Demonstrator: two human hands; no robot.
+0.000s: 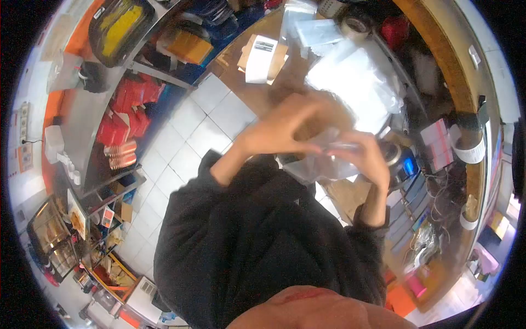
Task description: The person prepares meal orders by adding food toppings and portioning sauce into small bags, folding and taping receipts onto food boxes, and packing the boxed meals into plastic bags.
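Observation:
Both hands are raised in front of the dark-sleeved body, over the edge of a brown work table (235, 68). My left hand (282, 126) is curved, its fingers blurred by motion, with the thumb pointing toward the other hand. My right hand (364, 156) has its fingertips pinched on a clear plastic bag (326, 167), which hangs crumpled below and between the hands. Whether the left fingertips also touch the plastic cannot be made out. Beyond the hands lies a bright pile of clear and white plastic bags (356, 79).
A stack of brown cards with a white paper band (262, 59) lies on the table. A tape roll (356, 24) stands at the back. Red packets (129, 109) fill a shelf at left, above white floor tiles (186, 129). Cables (438, 203) lie at right.

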